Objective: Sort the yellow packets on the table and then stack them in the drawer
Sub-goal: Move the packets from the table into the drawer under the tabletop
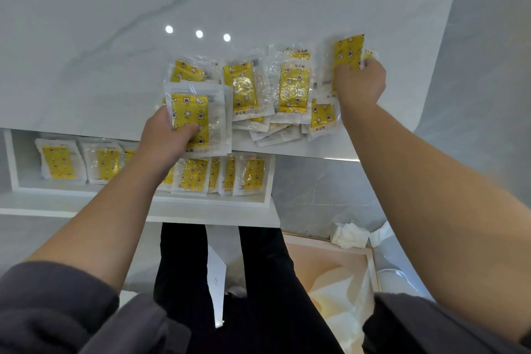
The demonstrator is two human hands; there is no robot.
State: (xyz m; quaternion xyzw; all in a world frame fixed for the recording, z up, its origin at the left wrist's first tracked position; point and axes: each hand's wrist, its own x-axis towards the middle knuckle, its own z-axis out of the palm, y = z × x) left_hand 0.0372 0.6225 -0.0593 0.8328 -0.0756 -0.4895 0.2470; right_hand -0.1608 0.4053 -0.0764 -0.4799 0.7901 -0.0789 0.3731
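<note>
Several yellow packets in clear wrap (293,92) lie spread near the front edge of the white marble table (115,52). My left hand (165,138) grips a small stack of yellow packets (198,118) at the table's edge, thumb on top. My right hand (360,85) is closed on one yellow packet (348,50) at the right end of the spread, lifting it off the surface. Below the table edge the white drawer (17,178) stands pulled out, with more yellow packets (59,162) standing in a row inside; my left forearm hides part of that row.
The table's right edge curves away near my right hand. On the floor to the right sits a shallow wooden-framed box (370,256) with white wrapping and crumpled paper (349,234). My dark-trousered legs stand just below the drawer front.
</note>
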